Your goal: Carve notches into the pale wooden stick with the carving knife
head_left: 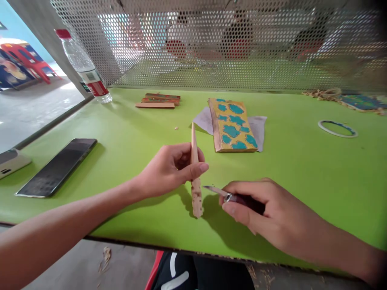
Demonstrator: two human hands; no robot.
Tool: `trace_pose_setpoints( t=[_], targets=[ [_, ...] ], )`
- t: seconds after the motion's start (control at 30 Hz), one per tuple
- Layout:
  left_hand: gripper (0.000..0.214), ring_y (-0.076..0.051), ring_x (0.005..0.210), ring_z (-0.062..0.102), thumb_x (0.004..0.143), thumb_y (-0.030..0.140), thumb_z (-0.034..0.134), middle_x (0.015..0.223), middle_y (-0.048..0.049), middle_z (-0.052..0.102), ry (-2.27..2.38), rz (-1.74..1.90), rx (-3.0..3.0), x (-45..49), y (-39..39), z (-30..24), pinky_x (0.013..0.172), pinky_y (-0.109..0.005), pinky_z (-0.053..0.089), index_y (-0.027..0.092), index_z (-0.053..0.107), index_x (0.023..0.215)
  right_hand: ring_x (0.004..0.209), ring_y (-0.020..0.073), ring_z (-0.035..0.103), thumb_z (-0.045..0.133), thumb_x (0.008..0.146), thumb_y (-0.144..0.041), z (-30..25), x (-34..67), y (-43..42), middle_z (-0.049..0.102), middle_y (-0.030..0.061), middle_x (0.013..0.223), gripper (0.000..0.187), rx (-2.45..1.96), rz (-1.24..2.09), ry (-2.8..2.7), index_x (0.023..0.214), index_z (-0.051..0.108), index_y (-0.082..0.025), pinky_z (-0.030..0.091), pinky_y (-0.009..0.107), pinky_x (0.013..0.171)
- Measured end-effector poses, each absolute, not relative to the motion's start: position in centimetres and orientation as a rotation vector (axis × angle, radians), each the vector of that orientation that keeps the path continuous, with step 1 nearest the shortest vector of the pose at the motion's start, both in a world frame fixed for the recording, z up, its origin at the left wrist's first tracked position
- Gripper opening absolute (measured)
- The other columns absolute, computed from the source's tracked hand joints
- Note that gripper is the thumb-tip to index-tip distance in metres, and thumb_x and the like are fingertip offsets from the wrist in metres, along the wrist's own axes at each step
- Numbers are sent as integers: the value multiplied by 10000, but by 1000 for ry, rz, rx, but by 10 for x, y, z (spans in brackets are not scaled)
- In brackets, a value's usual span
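Note:
My left hand [178, 167] grips a slim piece of carved wood [197, 197] around its middle. The far end of the wood tapers to a point, and small notches run along both edges of its near part. In my right hand [256, 209] is a small carving knife [215, 190] with a dark reddish handle. Its blade points left, with the tip close to the notched edge; whether it touches the wood I cannot tell. Beyond both hands lies a yellow block with blue patches [231, 131], on top of white paper [258, 128].
A dark phone [57, 167] lies at the left, near a pale object [12, 161] at the edge. A water bottle [87, 72] stands at the back left. Wooden strips [159, 100], a tape ring [338, 129] and a coil of cord [325, 94] lie farther back. Perforated metal screen [181, 48] behind.

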State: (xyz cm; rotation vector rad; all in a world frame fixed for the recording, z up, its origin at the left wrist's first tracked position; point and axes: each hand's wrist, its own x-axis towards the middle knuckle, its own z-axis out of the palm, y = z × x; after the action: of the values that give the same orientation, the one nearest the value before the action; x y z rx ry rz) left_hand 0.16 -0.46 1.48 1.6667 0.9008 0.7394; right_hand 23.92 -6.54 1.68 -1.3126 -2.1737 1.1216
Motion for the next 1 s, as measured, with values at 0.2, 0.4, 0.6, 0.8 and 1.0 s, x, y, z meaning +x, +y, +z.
trace_pose_setpoints(
  t=[0.2,0.4,0.6,0.8,1.0],
  targets=[
    [371,-113,641,578,836,351,789,771,25,611,915,497,1640,1,-2,13,555,-222,462,158,578,1072,491,113,468,554,1022,-448,18,248,-62,506,-48,590,284,-1238,1108,-1891,876,627,-216,356,251,453],
    [558,-163,812,685,774,171,798,962,-34,689,816,328,1480,6,-19,19,709,-286,565,201,462,1219,493,120,501,576,1016,-438,18,251,-62,535,-37,638,244,-1201,1020,-1803,976,655,-211,378,260,451],
    [215,-82,554,415,941,319,624,645,44,480,784,162,1851,7,-25,24,495,-206,325,168,567,799,523,128,551,580,992,-248,22,251,-65,640,-18,673,79,-1036,461,-2060,987,657,-232,430,262,499],
    [154,-90,593,421,867,215,672,703,23,553,811,114,1806,1,-17,27,520,-189,374,167,741,995,836,181,698,576,992,-191,11,251,-60,742,93,1034,122,-959,326,-2280,1084,654,-180,522,275,705],
    [303,-85,493,561,911,339,687,775,-40,691,899,185,1506,-5,-5,29,434,-174,425,118,684,1118,588,139,630,583,992,-268,7,249,-57,740,3,786,192,-1316,500,-2222,1155,662,-205,441,255,553]
  ],
)
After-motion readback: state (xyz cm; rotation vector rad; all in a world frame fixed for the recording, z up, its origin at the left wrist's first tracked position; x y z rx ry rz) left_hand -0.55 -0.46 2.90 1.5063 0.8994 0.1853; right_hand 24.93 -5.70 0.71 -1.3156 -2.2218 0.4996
